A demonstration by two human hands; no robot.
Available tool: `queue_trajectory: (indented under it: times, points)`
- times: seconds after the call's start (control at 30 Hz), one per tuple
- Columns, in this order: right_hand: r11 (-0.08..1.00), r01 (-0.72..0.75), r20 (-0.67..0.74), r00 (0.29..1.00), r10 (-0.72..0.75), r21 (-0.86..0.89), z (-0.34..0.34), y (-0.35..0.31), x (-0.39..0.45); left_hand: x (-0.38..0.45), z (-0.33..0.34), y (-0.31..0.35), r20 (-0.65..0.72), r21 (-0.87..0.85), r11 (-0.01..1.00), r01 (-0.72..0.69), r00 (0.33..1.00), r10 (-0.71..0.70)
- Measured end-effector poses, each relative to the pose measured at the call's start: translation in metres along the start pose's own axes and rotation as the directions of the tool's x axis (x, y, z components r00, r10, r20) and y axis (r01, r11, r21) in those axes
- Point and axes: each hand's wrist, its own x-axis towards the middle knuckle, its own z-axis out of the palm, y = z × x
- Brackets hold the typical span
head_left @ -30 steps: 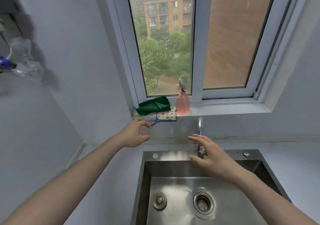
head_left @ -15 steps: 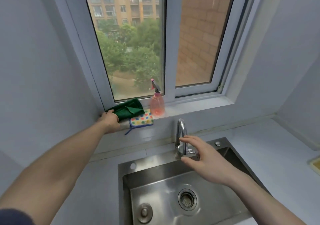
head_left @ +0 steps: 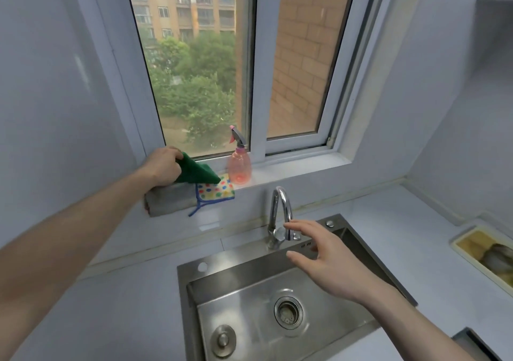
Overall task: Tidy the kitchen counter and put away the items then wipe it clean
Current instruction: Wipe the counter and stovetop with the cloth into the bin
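Observation:
My left hand (head_left: 162, 165) grips one end of a folded green cloth (head_left: 198, 171) and holds it slightly raised over the windowsill (head_left: 294, 170). A grey cloth (head_left: 172, 199) hangs over the sill edge just under that hand. A spotted cloth with blue trim (head_left: 216, 191) lies beside it. A pink spray bottle (head_left: 239, 163) stands upright on the sill. My right hand (head_left: 324, 260) hovers open over the steel sink (head_left: 249, 283), its fingertips next to the chrome tap (head_left: 279, 216) without gripping it.
The pale counter (head_left: 119, 299) runs on both sides of the sink. A shallow yellow-rimmed tray (head_left: 485, 255) sits on the counter at the right edge. The sink holds a drain strainer (head_left: 288, 312) and a plug (head_left: 223, 340). Walls close in on the left and right.
My left hand reached up to the sill, closed on the green cloth and lifted it, uncovering the grey cloth. My right hand stayed by the tap. The view shifted right.

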Motion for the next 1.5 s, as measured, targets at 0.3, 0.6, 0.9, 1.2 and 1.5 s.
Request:
queue_trajectory:
  times: [0.3, 0.6, 0.9, 1.2, 1.5]
  points:
    - [0.979, -0.015, -0.020, 1.000, 0.020, 0.203, 0.062, -0.030, 0.000, -0.153, -0.035, 0.022, -0.089, -0.339, 0.915, -0.218, 0.976, 0.200]
    - [0.983, -0.075, 0.393, 0.920, 0.003, 0.168, 0.186, -0.033, -0.028, -0.302, 0.054, -0.008, 0.251, -0.521, 0.853, 0.029, 0.961, 0.120]
    - [0.994, -0.084, 0.579, 0.815, 0.027, 0.072, 0.260, -0.017, -0.055, -0.392, 0.131, -0.082, 0.428, -0.292, 0.930, 0.222, 0.900, -0.080]
    - [0.979, -0.102, 0.584, 0.811, -0.021, 0.175, 0.253, -0.029, -0.061, -0.403, 0.138, -0.058, 0.403, -0.276, 0.961, 0.025, 0.911, 0.092]
    - [0.915, -0.255, 0.629, 0.777, 0.001, 0.314, 0.220, -0.016, -0.075, -0.380, 0.143, -0.041, 0.330, -0.329, 0.942, -0.058, 0.928, 0.172]
